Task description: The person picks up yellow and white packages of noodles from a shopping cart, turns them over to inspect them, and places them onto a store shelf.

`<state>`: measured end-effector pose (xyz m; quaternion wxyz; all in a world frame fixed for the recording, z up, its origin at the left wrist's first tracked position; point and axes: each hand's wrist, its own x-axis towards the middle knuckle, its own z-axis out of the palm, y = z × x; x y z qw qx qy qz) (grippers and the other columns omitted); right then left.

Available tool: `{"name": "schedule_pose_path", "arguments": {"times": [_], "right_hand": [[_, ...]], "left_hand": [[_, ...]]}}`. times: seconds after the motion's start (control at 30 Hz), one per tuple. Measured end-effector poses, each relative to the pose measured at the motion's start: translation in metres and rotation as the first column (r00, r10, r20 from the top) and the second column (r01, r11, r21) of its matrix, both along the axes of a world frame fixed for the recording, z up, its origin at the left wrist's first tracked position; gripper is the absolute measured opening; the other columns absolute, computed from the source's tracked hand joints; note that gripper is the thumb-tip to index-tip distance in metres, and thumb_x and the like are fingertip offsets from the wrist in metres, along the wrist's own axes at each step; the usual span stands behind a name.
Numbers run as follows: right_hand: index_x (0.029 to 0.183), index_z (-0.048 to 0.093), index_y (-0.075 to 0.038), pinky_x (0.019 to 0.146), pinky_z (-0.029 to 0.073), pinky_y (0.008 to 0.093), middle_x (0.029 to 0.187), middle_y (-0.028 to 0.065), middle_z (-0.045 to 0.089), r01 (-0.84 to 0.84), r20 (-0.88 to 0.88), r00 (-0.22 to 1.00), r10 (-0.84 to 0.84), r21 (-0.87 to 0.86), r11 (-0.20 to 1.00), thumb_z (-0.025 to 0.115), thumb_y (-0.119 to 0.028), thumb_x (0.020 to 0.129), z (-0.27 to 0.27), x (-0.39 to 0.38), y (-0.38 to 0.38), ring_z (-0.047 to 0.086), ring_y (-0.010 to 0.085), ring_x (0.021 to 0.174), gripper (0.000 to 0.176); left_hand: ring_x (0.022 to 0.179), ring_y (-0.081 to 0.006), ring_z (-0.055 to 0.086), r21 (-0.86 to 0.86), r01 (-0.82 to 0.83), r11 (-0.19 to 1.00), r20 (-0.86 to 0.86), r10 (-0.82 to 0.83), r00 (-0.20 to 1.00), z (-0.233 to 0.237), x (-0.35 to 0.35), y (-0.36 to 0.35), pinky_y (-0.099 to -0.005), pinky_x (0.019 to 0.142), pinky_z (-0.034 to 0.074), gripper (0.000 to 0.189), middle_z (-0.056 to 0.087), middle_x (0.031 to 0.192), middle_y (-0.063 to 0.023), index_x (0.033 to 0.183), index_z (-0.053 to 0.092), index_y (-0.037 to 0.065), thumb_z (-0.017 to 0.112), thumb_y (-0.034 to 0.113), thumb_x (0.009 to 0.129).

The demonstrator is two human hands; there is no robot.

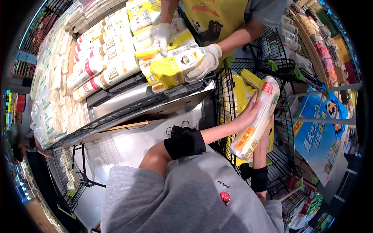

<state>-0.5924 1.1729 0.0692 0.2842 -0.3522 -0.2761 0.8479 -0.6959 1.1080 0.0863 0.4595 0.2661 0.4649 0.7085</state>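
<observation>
A long clear-wrapped pack of dried noodles [254,120] with red and orange labels is held at a slant over a black wire shopping cart [285,145]. My left hand [248,113] presses along its left side. Around its right side, largely hidden behind the pack, is my right hand [269,130]. Yellow packs [240,93] lie in the cart beneath my hands. Across from me, a co-worker's white-gloved hands [204,64] hold a yellow noodle pack [176,68] at the display's edge.
Rolled noodle packs [110,62] and yellow packs [143,17] fill the black-edged display at left. A blue poster [316,132] stands right of the cart. Another wire cart [66,174] is at lower left. The co-worker in a yellow apron [213,19] stands close ahead.
</observation>
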Motion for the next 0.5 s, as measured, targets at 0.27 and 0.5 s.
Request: {"name": "schedule_pose_path", "arguments": {"times": [0.27, 0.5], "right_hand": [[0.132, 0.031, -0.01, 0.095, 0.037, 0.0352, 0.128, 0.011, 0.042, -0.041, -0.068, 0.997, 0.043, 0.04, 0.998, 0.031, -0.048, 0.089, 0.004, 0.0, 0.014, 0.046, 0.025, 0.113, 0.058], [0.132, 0.03, -0.01, 0.094, 0.039, 0.0349, 0.13, 0.0096, 0.041, -0.083, -0.046, 0.995, 0.085, 0.029, 0.996, 0.032, -0.049, 0.088, 0.008, -0.001, 0.017, 0.046, 0.0244, 0.113, 0.059]], "left_hand": [[0.121, -0.0398, 0.033, -0.315, 0.072, 0.947, -0.486, -0.226, 0.844, 0.036, 0.002, -0.036, -0.0355, 0.099, 0.03, 0.093, 0.018, 0.133, -0.0341, 0.134, -0.005, -0.007, 0.056, 0.039, 0.08], [0.108, -0.0419, 0.047, -0.492, 0.331, 0.805, -0.326, -0.523, 0.787, 0.05, -0.016, -0.067, -0.035, 0.092, 0.038, 0.098, 0.033, 0.123, -0.0369, 0.136, -0.001, -0.001, 0.063, 0.039, 0.074]]}}
